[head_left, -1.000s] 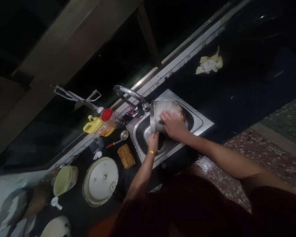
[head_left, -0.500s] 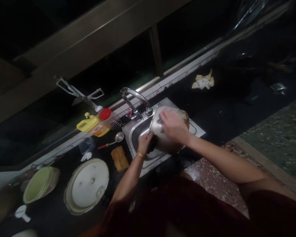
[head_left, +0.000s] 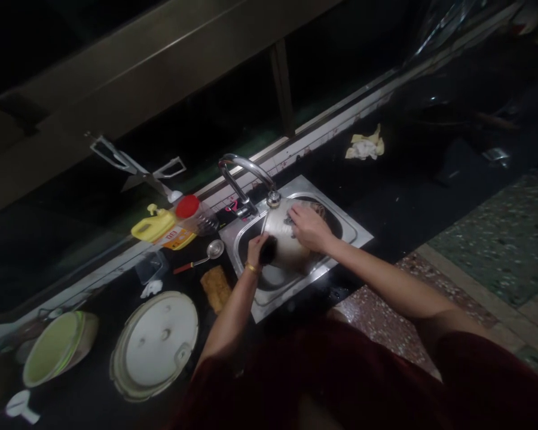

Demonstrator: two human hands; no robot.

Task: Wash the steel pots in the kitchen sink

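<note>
A silvery metal pot [head_left: 283, 239] lies tilted on its side in the steel sink [head_left: 269, 312], under the curved tap [head_left: 246, 164]. My left hand [head_left: 254, 249] is closed on the pot at its rim, beside a black handle [head_left: 268, 249]. Against the pot's upper side presses my right hand [head_left: 310, 228], its fingers bent. Something dark shows at those fingertips; whether it is a scrubber or a mark on the pot I cannot tell. The pot's mouth faces left, and its inside is hidden.
Left of the sink are a brown sponge-like block [head_left: 216, 288], a ladle [head_left: 201, 258], a large round lid [head_left: 156, 343], a green-lined bowl [head_left: 56, 349], a yellow bottle [head_left: 161, 228] and a red-lidded jar [head_left: 197, 214]. A crumpled yellow-white cloth [head_left: 365, 145] lies to the right.
The pot has shifted down into the sink and slightly left, with my left hand on it. My right hand, blurred before, now rests more steadily on the pot's side.
</note>
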